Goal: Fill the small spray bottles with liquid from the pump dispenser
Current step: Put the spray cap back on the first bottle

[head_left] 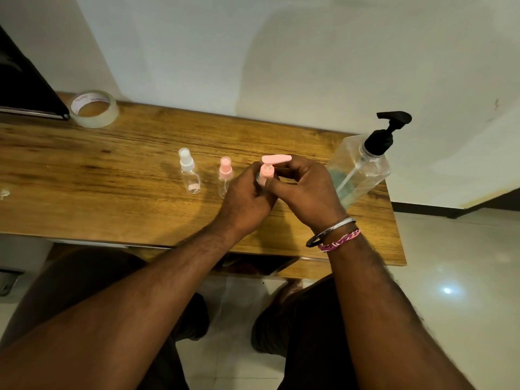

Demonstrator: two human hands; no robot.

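Note:
A small bottle with a pink pump top [267, 168] is held upright over the wooden table [112, 175]. My left hand [247, 198] grips its body, which is mostly hidden by the fingers. My right hand [304, 187] pinches the pink collar and head from the right. Two small clear spray bottles stand to the left: one with a white cap [190, 173], one with a pink cap [226, 175]. The large clear pump dispenser [363, 164] with a black pump head stands at the table's right end, holding a little greenish liquid.
A roll of clear tape [92, 108] lies at the back left beside a black flat object [25, 88]. A white wall runs behind the table. The table's right edge drops to a glossy tiled floor [450, 277]. My knees are below the front edge.

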